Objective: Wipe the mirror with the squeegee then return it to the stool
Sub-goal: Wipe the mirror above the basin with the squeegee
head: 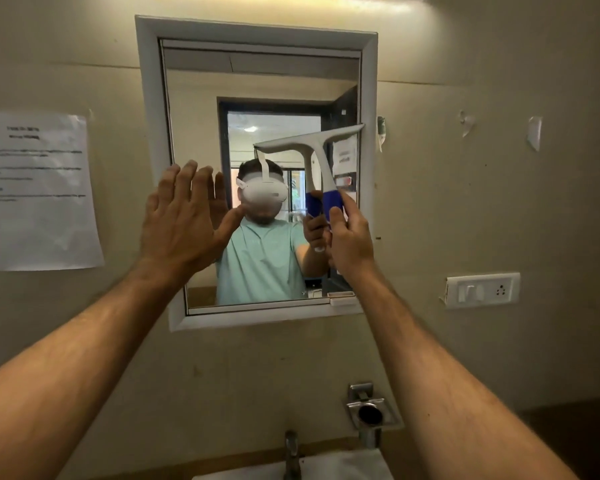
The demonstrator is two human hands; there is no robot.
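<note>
Gripping the squeegee [321,168] by its blue handle in the right hand [349,233], blade against the mirror [201,84]; left hand [181,220] flat, fingers straight

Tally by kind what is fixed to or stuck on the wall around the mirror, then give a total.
Paper notice: 1
Switch plate: 1
Tape scraps: 2
Soap holder: 1
Total: 5
</note>
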